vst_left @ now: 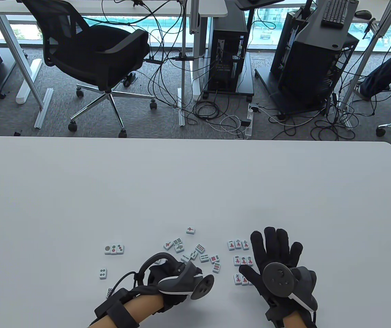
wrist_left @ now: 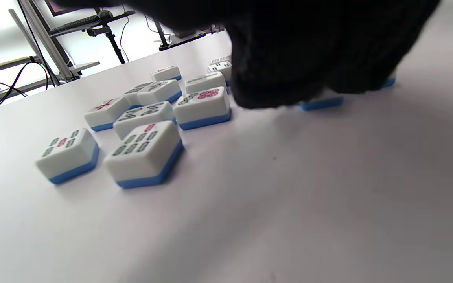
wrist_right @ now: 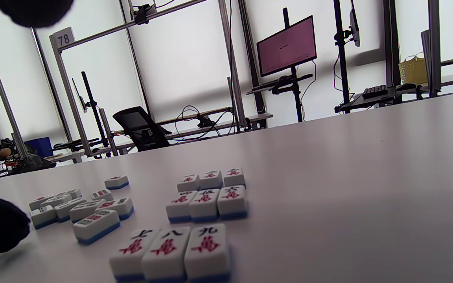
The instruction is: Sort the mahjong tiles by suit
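Left hand (vst_left: 168, 276) hides a tile (wrist_left: 321, 103) — seemingly touching.

A lab-style office: beyond both hands stand a black office chair (vst_left: 96, 54), computer towers (vst_left: 227, 51), tangled floor cables (vst_left: 216, 112), and a mounted monitor (wrist_right: 286, 46).

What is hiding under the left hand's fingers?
In the left wrist view, the left hand's fingers press down on a mahjong tile. Only its blue bottom edge shows; its face is covered, so its suit cannot be told.
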